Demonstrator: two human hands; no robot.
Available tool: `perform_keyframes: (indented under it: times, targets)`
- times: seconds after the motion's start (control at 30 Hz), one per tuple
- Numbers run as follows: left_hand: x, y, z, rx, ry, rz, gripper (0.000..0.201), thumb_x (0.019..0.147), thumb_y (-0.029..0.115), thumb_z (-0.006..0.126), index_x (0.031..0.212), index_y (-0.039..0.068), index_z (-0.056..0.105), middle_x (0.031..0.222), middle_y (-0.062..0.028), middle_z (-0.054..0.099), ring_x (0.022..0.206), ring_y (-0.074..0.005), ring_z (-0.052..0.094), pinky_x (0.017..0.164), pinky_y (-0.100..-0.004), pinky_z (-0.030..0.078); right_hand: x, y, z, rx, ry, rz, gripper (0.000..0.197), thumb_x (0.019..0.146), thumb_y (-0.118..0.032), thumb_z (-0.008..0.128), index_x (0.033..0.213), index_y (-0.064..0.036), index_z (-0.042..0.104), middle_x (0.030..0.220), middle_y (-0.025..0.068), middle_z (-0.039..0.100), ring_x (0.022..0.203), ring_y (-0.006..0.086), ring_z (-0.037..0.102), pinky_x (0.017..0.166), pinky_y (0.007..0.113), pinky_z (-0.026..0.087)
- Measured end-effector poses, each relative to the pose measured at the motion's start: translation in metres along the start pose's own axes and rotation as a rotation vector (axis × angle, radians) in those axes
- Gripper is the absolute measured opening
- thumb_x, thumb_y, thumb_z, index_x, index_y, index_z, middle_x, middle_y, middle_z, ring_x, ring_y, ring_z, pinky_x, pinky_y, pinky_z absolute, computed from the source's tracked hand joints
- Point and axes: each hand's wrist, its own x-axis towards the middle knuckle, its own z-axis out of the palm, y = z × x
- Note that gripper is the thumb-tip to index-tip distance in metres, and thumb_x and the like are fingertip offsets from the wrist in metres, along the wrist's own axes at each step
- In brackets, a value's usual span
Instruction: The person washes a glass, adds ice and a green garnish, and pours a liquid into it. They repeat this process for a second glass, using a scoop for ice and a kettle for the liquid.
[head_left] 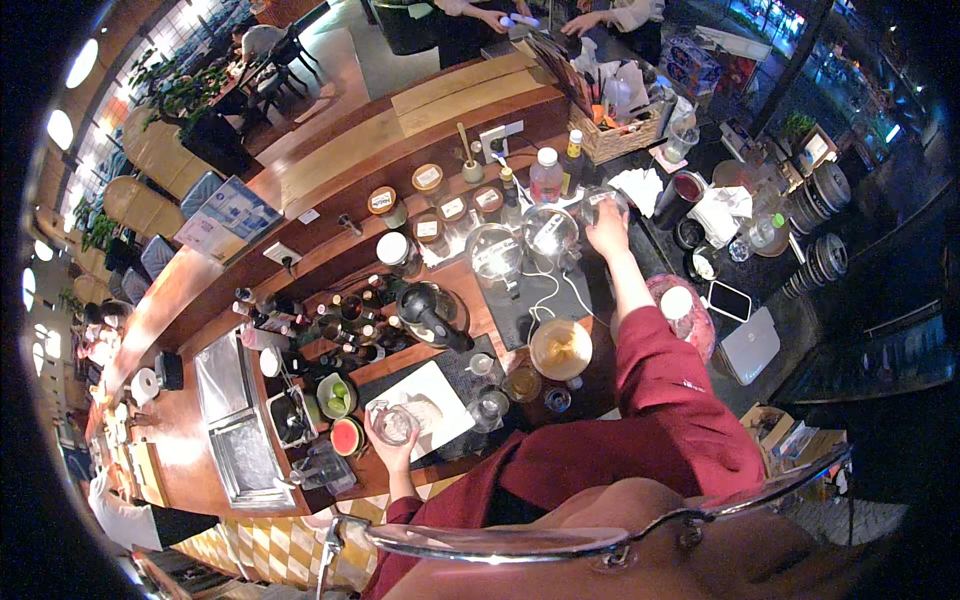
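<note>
My left hand is closed around a clear glass that looks to hold ice. The glass is over the left part of a white cutting board. Far to the right, my right arm is stretched out across the counter. The fingers of my right hand curl onto a clear glass vessel, whose exact kind I cannot make out. Beside it are two round, shiny clear vessels with white cords near them. A glass mug of foamy amber drink stands between my arms.
A cut watermelon and a bowl of limes lie left of the board. Beyond it stand a black kettle and several dark bottles. Right of my arm are a phone and a stack of napkins. People are across the counter.
</note>
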Motion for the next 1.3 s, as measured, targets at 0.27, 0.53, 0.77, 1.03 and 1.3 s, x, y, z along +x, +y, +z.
perform_keyframes:
  times: [0.27, 0.53, 0.77, 1.03, 1.3]
  targets:
    - [0.009, -0.049, 0.011, -0.100, -0.003, 0.153, 0.102, 0.051, 0.013, 0.083, 0.135, 0.007, 0.025, 0.123, -0.0161, 0.046, 0.115, -0.0284, 0.046, 0.101, -0.0401, 0.034, -0.181, -0.105, -0.088, 0.619, 0.248, -0.381, 0.038, 0.076, -0.006, 0.064, 0.112, -0.0029, 0.052, 0.128, 0.0177, 0.048, 0.120, 0.0327, 0.045, 0.101, 0.039, 0.035]
    - [0.008, -0.059, 0.011, -0.097, -0.016, 0.270, 0.096, 0.055, 0.013, 0.084, 0.133, 0.002, 0.029, 0.124, -0.0149, 0.043, 0.117, -0.0268, 0.044, 0.102, -0.0380, 0.034, -0.291, -0.134, -0.090, 0.804, 0.122, -0.219, 0.024, 0.080, -0.003, 0.059, 0.105, -0.0022, 0.057, 0.104, 0.0085, 0.059, 0.098, 0.0195, 0.057, 0.087, 0.031, 0.044]
    - [0.012, -0.069, 0.011, -0.015, -0.003, 0.269, 0.095, 0.055, 0.023, 0.085, 0.131, 0.001, 0.033, 0.122, -0.0153, 0.045, 0.114, -0.0269, 0.046, 0.100, -0.0371, 0.037, -0.365, -0.190, -0.051, 0.286, -0.267, -0.547, 0.061, 0.070, -0.026, 0.073, 0.122, -0.0068, 0.047, 0.122, 0.0148, 0.050, 0.114, 0.0332, 0.047, 0.097, 0.041, 0.038]
    - [0.018, -0.070, 0.009, -0.016, -0.099, 0.227, 0.094, 0.053, 0.026, 0.085, 0.129, 0.003, 0.036, 0.119, -0.0157, 0.047, 0.113, -0.0300, 0.046, 0.099, -0.0393, 0.037, -0.380, -0.188, 0.031, -0.263, -0.239, -0.531, 0.053, 0.073, -0.014, 0.062, 0.124, -0.0133, 0.049, 0.126, 0.0149, 0.045, 0.110, 0.0387, 0.047, 0.091, 0.045, 0.042]
    - [0.050, -0.054, -0.024, 0.039, -0.388, 0.200, 0.093, 0.046, 0.025, 0.086, 0.126, 0.005, 0.044, 0.119, -0.0148, 0.051, 0.110, -0.0302, 0.051, 0.098, -0.0371, 0.039, -0.376, -0.204, 0.033, -0.339, -0.247, -0.389, 0.036, 0.071, -0.017, 0.063, 0.105, -0.0094, 0.054, 0.104, 0.0133, 0.052, 0.099, 0.0349, 0.052, 0.078, 0.043, 0.049]
